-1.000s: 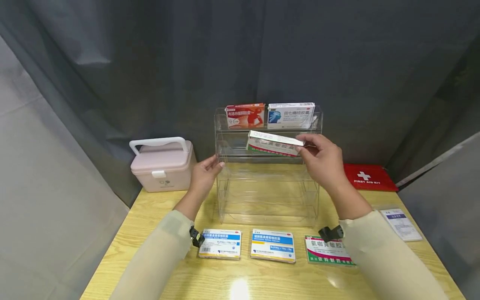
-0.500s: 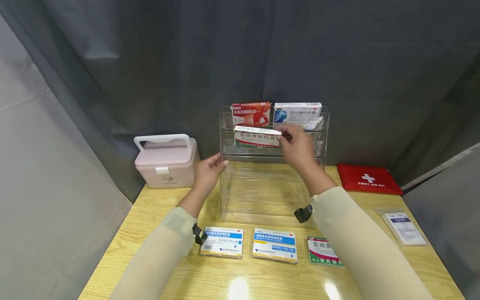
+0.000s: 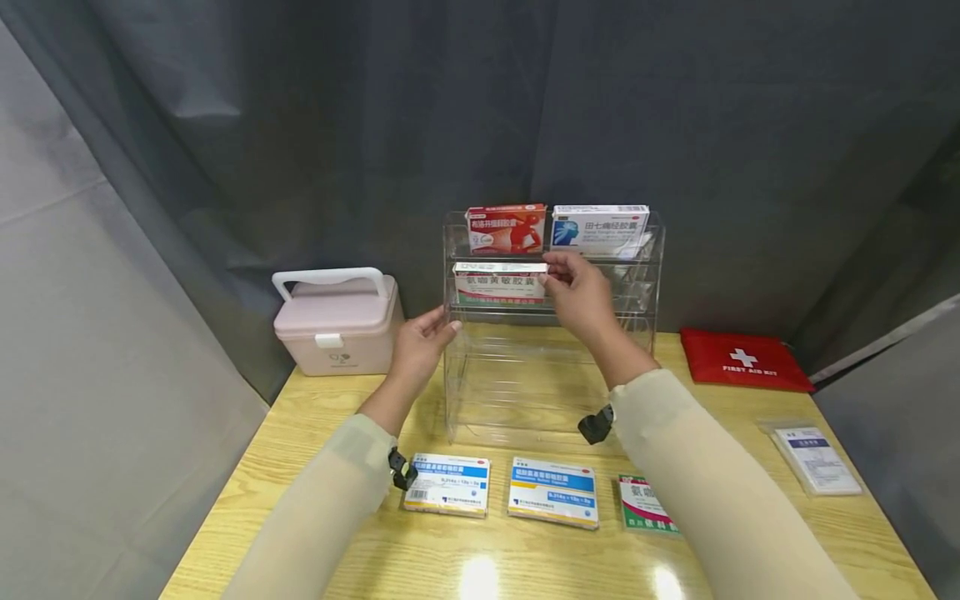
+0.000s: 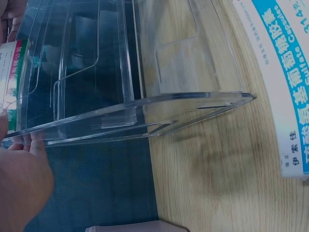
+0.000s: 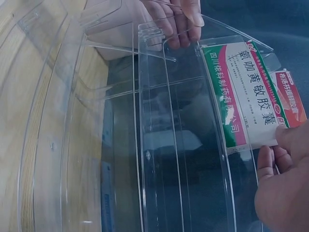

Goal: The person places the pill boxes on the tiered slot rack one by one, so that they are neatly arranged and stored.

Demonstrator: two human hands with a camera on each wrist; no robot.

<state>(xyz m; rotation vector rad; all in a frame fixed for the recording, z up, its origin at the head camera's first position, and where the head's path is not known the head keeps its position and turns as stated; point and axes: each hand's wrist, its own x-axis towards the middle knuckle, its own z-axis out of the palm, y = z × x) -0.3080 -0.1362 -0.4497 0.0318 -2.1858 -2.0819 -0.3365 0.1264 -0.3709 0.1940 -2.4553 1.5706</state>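
Right grip [image 3: 581,296] pinches the green-edged box [image 3: 495,287] by its right end, leaving the other free near the left edge of the clear rack [image 3: 525,435], below the red box [image 3: 506,231]; left grip [image 3: 420,342] holds that edge (likely to steady it)

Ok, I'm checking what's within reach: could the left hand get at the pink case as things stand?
Probably yes: the pink case stands close beside the left hand with nothing visible between them, though it would need to release the rack.
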